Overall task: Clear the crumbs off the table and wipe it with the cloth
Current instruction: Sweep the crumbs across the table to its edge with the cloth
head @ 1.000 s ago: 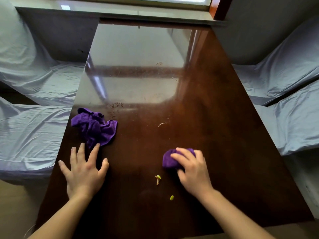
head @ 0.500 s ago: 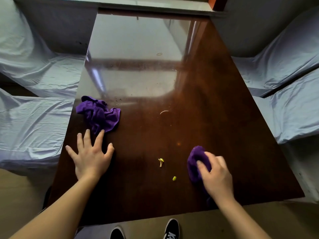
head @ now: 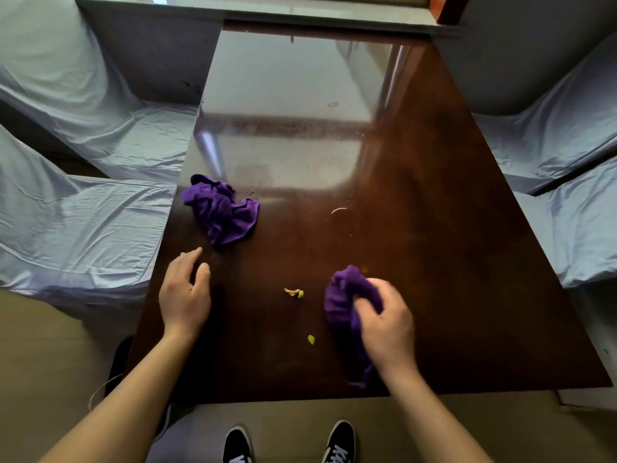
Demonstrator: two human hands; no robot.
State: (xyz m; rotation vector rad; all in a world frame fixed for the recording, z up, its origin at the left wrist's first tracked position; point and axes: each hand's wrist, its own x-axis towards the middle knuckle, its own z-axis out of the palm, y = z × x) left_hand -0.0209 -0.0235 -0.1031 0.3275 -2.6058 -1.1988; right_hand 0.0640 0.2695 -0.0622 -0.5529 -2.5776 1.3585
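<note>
While gripped: cloth (head: 345, 302), right hand (head: 387, 324).

Sheet-draped seats (head: 83, 228) flank both sides; black shoes (head: 339, 441) below

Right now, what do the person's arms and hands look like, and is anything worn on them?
Both arms are bare as far up the forearm as the view shows: no sleeves, gloves, watch or rings are visible on the left hand or the right hand. Below them show black lace-up shoes with white markings.
</note>
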